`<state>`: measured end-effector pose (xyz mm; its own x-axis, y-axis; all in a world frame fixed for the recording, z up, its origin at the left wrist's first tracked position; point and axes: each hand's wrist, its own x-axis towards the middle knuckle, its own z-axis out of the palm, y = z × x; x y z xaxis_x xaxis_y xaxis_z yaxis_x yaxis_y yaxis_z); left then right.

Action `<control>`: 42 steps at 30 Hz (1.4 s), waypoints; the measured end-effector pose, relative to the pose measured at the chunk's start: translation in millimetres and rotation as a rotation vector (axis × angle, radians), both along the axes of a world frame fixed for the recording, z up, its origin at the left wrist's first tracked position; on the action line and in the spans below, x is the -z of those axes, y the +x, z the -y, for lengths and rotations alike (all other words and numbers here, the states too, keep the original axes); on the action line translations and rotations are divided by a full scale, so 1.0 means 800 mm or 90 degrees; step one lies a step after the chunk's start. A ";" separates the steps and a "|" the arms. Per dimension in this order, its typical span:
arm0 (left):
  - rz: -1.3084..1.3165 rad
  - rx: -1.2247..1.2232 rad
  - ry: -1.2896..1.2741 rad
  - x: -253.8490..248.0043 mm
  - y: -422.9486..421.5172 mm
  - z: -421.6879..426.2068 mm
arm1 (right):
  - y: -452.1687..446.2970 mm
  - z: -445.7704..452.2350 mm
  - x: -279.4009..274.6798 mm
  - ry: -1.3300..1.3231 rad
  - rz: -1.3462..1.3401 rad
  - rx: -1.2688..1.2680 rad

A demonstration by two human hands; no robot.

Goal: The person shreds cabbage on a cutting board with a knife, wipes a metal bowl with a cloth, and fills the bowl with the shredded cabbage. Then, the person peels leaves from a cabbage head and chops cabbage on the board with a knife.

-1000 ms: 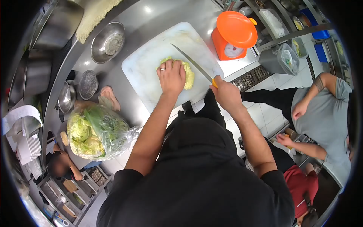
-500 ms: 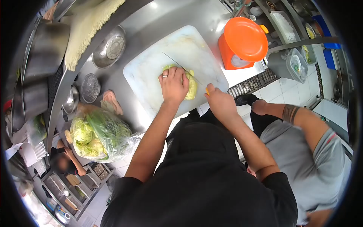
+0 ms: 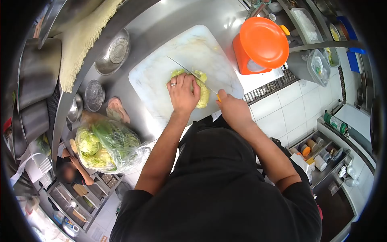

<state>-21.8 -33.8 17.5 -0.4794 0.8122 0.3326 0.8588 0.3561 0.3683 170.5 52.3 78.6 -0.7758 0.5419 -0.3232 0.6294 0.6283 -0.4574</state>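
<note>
On a white cutting board (image 3: 153,64) lie pale green lettuce pieces (image 3: 202,96). My left hand (image 3: 184,92), with a ring on one finger, presses down on part of the lettuce, its fingers curled and close together. My right hand (image 3: 234,109) is closed round the orange handle of a long knife (image 3: 183,65). The blade points up and left and crosses the lettuce just beyond my left fingertips. Some lettuce lies on the far side of the blade, and more sits right of my left hand.
An orange scale (image 3: 264,42) stands right of the board. Left are metal bowls (image 3: 94,95), a pinkish cloth-like item (image 3: 117,109) and a plastic bag of lettuce (image 3: 107,145). Another person (image 3: 72,169) is at lower left. A shelf of containers (image 3: 318,157) is at right.
The knife has moved from right of the lettuce to across it, and a piece now lies apart beyond the blade. The person in grey at the right has left the view.
</note>
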 end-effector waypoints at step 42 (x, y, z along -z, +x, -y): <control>0.061 -0.017 0.080 0.012 0.003 0.008 | -0.025 -0.006 0.021 -0.037 -0.013 -0.030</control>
